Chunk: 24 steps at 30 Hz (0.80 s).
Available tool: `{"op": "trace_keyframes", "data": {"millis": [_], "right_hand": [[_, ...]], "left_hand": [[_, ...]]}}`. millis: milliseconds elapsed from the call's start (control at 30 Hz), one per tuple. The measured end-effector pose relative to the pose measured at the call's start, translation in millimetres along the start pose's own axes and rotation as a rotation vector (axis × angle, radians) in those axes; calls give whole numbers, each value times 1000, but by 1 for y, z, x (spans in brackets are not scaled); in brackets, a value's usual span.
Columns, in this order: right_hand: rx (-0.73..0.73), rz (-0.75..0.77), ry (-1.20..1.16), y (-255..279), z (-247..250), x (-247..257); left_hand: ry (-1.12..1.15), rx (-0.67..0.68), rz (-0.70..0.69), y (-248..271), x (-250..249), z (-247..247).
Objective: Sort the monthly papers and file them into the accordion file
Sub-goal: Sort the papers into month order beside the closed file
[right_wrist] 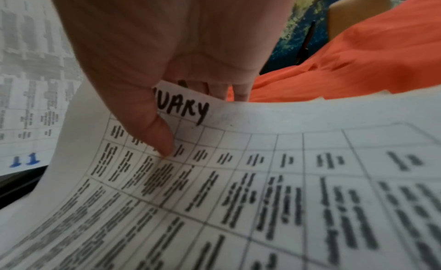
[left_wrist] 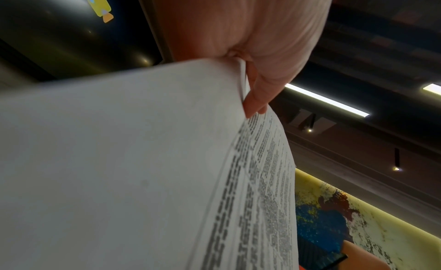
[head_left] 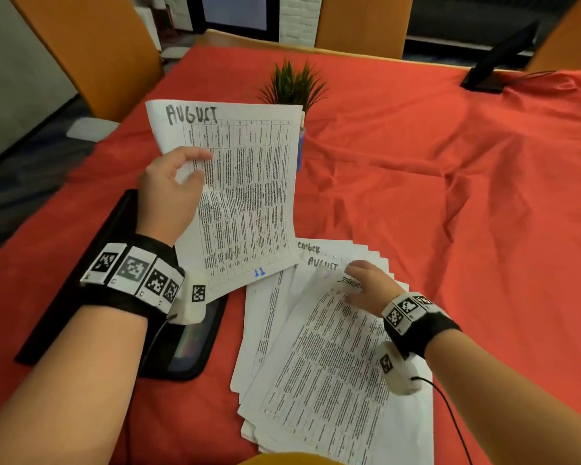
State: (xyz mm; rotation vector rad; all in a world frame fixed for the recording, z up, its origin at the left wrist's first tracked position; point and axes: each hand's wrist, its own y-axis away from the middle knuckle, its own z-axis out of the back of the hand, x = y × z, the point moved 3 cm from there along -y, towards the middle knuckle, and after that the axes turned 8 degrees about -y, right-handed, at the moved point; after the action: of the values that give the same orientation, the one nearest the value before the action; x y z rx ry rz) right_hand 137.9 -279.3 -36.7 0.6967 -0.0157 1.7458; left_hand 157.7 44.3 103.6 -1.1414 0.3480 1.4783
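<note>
My left hand (head_left: 182,176) holds up a printed sheet marked AUGUST (head_left: 245,193) by its left edge, above the black accordion file (head_left: 195,347) that lies on the red cloth. In the left wrist view the thumb (left_wrist: 257,96) pinches a few sheets (left_wrist: 119,170) together. My right hand (head_left: 366,283) pinches the top edge of a sheet marked JANUARY (right_wrist: 238,189), thumb (right_wrist: 155,134) on its printed face and fingers behind. That sheet lies on top of a fanned stack of papers (head_left: 316,347); another AUGUST sheet (head_left: 322,262) shows beneath.
A small potted plant (head_left: 294,85) stands behind the raised sheet. The red tablecloth (head_left: 450,179) is wrinkled to the right. A black stand (head_left: 497,62) sits at the far right corner. Orange chair backs (head_left: 91,52) line the far and left sides.
</note>
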Motion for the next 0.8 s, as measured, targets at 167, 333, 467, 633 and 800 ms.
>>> {"op": "trace_keyframes", "data": {"millis": [167, 333, 467, 633, 800], "right_hand": [[-302, 306, 36, 25, 1, 6], [-282, 527, -20, 56, 9, 25], [-250, 439, -72, 86, 23, 35], [-45, 428, -72, 127, 69, 56], [189, 516, -8, 176, 125, 99]], "left_hand": [[0, -31, 20, -3, 10, 7], [23, -76, -4, -5, 8, 5], [144, -89, 25, -11, -6, 9], [451, 2, 124, -17, -18, 6], [466, 248, 241, 12, -14, -47]]}}
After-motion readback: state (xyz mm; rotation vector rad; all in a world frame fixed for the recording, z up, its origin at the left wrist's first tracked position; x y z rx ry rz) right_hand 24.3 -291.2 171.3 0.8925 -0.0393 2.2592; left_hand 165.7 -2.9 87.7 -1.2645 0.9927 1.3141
